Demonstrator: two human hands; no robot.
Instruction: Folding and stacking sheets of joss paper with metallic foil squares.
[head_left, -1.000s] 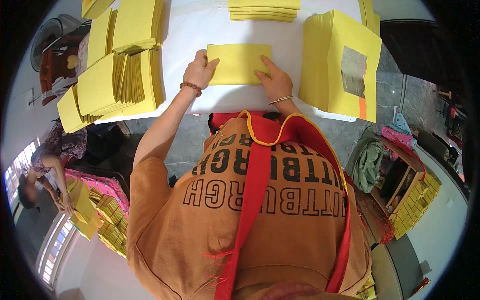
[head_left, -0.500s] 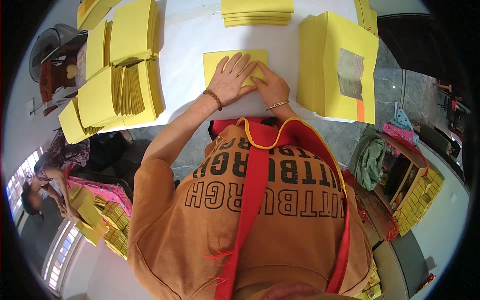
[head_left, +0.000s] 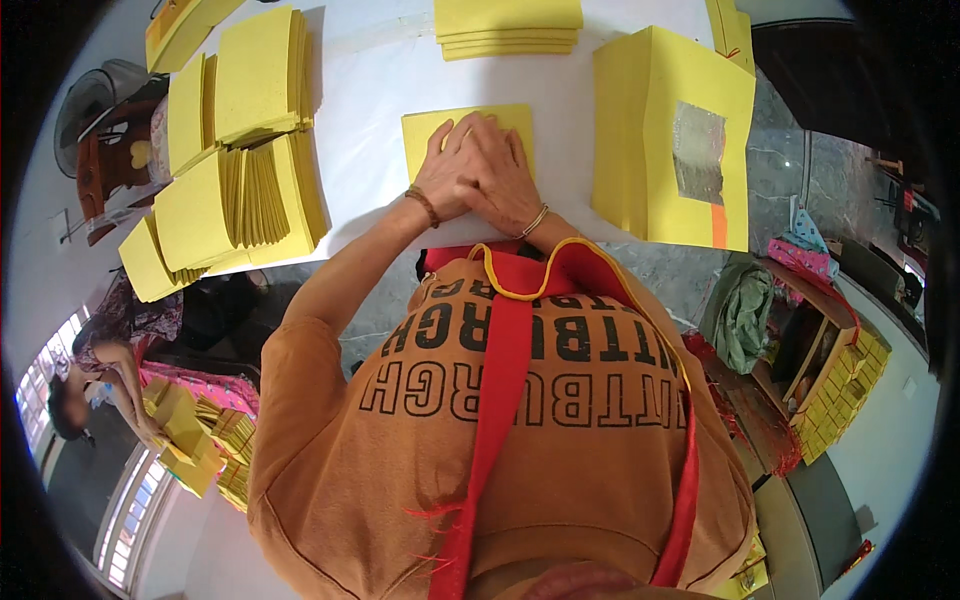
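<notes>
1. Table point(head_left: 370, 120): white top; its near edge runs just before the person's chest; bare strips lie between the paper piles.
2. Big stack point(head_left: 670, 130): yellow sheets at right, a silver square and an orange strip on the top sheet.
3. Fanned piles point(head_left: 240, 180): yellow, at left, overhanging the near edge.
4. Far stack point(head_left: 508, 25): yellow, flat, at top.
5. Sheet point(head_left: 430, 135): yellow, centre, long axis left to right, near the edge.
6. Left hand point(head_left: 447, 175), right hand point(head_left: 500, 175): overlapped, fingers pressed flat on the sheet.
</notes>
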